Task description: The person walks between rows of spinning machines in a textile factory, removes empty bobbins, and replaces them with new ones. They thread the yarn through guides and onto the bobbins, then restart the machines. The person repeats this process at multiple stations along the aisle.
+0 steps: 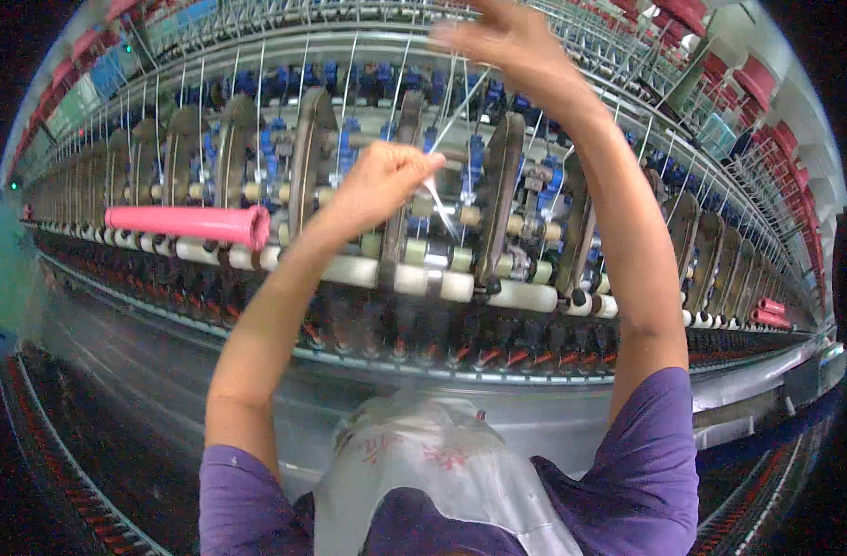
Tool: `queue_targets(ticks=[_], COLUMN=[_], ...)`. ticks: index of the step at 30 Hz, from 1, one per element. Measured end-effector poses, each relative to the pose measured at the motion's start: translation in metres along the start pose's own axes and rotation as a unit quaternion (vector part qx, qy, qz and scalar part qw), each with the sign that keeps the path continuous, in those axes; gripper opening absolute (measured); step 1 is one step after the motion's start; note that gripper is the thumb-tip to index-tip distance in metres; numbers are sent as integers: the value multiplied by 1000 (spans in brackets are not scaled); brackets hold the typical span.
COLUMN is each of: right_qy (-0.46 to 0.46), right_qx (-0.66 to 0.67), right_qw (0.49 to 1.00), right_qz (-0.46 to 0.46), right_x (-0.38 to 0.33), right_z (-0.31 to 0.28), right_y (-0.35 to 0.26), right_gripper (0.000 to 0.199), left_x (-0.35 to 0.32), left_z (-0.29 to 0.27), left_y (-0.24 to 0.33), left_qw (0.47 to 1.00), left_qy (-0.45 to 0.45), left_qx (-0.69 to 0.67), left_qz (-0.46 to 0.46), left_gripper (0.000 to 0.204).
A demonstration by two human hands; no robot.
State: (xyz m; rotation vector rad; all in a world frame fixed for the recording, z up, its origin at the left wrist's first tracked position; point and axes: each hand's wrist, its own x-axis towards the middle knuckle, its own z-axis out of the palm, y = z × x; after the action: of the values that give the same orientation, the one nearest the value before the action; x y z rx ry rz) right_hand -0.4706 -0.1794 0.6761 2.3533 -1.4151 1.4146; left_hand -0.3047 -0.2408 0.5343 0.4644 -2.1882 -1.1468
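Observation:
My left hand [384,178] is closed in a pinch in front of the spinning machine's roller section. From its fingertips a white fibre strand [440,206] hangs down toward the rollers, its lower end thin and loose. More of the strand slants up from the pinch toward my right hand [511,44], which is raised high at the upper bars. Motion smears the right fingers, so whether they grip the strand cannot be made out. White front rollers [432,281] run below my left hand, and dark upright arms [503,199] stand between the drafting units.
A pink tube [187,224] lies across the rollers on the left, and several pink tubes [769,313] rest at the far right. Taut white strands come down along the whole frame. Below runs a rail with orange-red parts [460,356]. Red bobbins [755,82] hang at upper right.

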Motion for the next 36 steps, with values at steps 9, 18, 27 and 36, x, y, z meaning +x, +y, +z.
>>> queue_targets(ticks=[9,18,27,36], right_qy=[-245,-36,-28,13], right_qx=[-317,48,-173,-141], right_qw=[916,963,973,981], right_qz=[10,264,149,129], right_x=[-43,-67,-105,-122], right_z=[21,25,16,1], right_y=[38,50,49,54], right_gripper=[18,23,22,20], left_x=[14,47,52,66], left_z=[6,30,44,60], left_y=[-8,-2,-13,-36], left_qw=[925,948,729,682], left_qy=[109,98,108,-79], left_qx=[299,-285,591,709], left_qz=[209,101,328,162], left_gripper=[19,30,9,11])
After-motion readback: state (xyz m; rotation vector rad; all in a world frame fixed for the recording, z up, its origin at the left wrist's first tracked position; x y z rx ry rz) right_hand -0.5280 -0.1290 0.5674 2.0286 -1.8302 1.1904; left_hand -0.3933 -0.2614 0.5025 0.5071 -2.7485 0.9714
